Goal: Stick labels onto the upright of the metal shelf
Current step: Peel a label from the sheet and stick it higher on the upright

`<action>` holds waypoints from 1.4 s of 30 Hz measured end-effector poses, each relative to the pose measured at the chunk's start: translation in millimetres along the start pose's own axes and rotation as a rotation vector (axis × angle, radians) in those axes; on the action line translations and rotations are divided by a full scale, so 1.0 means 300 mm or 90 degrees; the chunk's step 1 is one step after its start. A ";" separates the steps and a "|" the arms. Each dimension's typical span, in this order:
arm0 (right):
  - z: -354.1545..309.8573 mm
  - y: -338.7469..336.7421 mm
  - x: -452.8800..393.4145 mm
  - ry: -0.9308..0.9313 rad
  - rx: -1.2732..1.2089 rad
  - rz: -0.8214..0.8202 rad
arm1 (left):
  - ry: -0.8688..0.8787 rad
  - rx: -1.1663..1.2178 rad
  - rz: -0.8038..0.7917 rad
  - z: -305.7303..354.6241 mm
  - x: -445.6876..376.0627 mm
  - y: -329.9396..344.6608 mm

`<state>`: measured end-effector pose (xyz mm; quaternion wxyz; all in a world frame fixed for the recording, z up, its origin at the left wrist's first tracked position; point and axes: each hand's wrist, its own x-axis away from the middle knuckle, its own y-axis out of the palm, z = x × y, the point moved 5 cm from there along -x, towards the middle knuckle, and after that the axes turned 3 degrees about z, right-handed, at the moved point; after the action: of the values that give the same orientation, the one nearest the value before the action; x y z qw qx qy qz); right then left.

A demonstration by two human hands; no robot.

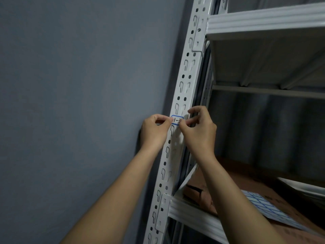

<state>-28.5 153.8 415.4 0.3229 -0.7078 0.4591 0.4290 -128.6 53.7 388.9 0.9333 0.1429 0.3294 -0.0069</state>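
Note:
A white perforated upright (186,76) of the metal shelf runs steeply through the middle of the view. A small white label (176,119) with a blue border and dark handwriting lies across its front face. My left hand (154,131) pinches the label's left end between thumb and forefinger. My right hand (198,127) pinches its right end with curled fingers. Both hands are at the same height on the upright.
A grey wall (79,85) fills the left. White shelf beams (263,20) cross at top right and lower right. On the lower brown shelf board (263,182) lies a sheet of blue-bordered labels (263,206) and a brown cardboard piece (198,194).

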 end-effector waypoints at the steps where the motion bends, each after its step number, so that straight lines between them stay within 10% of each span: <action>1: -0.001 0.001 0.000 -0.001 0.003 0.001 | 0.001 0.000 0.002 0.000 0.001 0.000; 21: -0.013 0.005 -0.013 -0.049 0.068 -0.007 | 0.030 0.020 0.034 0.010 0.015 0.010; 30: 0.086 0.006 0.001 0.226 -0.252 -0.078 | -0.109 0.140 -0.045 -0.048 -0.010 0.023; 42: 0.045 0.077 -0.041 0.258 -0.039 -0.059 | -0.040 0.027 -0.067 -0.036 -0.003 0.005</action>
<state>-56.7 161.3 419.2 0.2220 -0.8095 0.4682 0.2759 -135.7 58.2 381.7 0.9383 0.1448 0.3068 -0.0671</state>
